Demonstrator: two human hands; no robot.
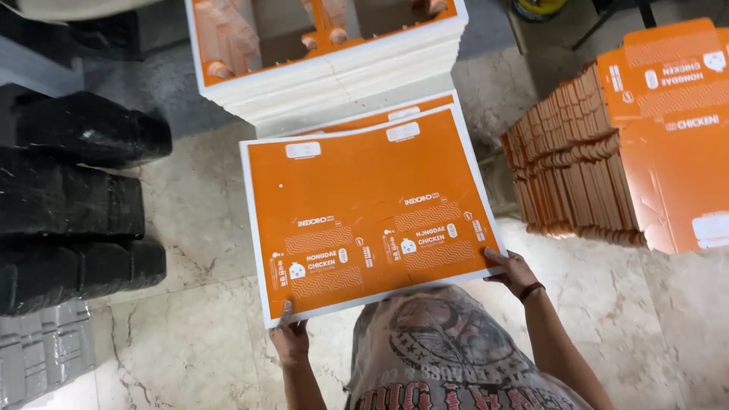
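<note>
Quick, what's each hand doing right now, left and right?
Left hand: closed on the near-left corner of the large flat orange printed cardboard sheet.
Right hand: closed on the sheet's near-right corner.

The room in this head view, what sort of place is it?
Probably a packaging or print-finishing workshop. The left hand and right hand hold an orange printed sheet; a tall sheet stack and a pile of cut box blanks stand on the marble floor.

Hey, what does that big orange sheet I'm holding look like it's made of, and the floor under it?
The orange sheet looks like thin printed cardboard: stiff, flat, white-edged, with a slight sheen, held by the left hand and right hand at its near corners. The floor looks like polished stone, probably marble, judging by its pale veined, glossy slabs with seams.
</note>
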